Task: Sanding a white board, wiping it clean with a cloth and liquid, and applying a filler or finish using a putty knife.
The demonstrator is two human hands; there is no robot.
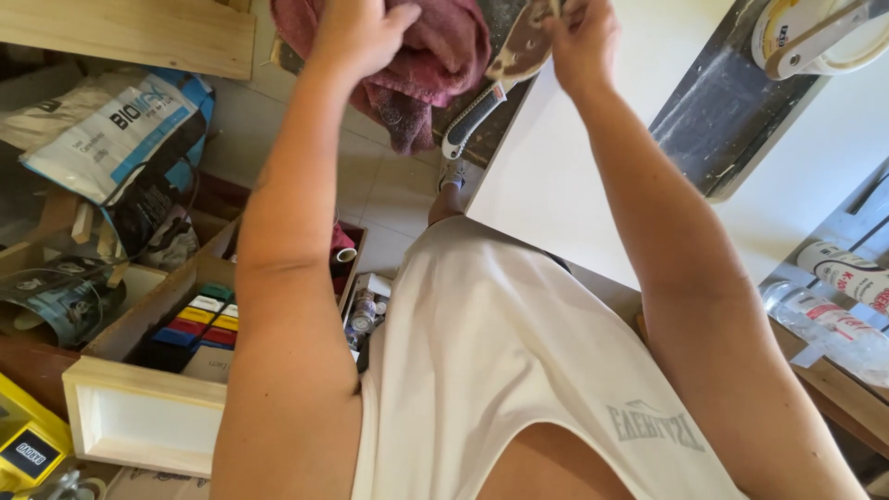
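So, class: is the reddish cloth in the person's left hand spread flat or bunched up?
Bunched up. The reddish cloth hangs in crumpled folds under the left hand, gripped at its top beside the putty knife.

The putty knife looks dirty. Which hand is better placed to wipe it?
Probably the left hand. It already grips the red rag right beside the blade of the putty knife, while the right hand is busy holding that blade's top end.
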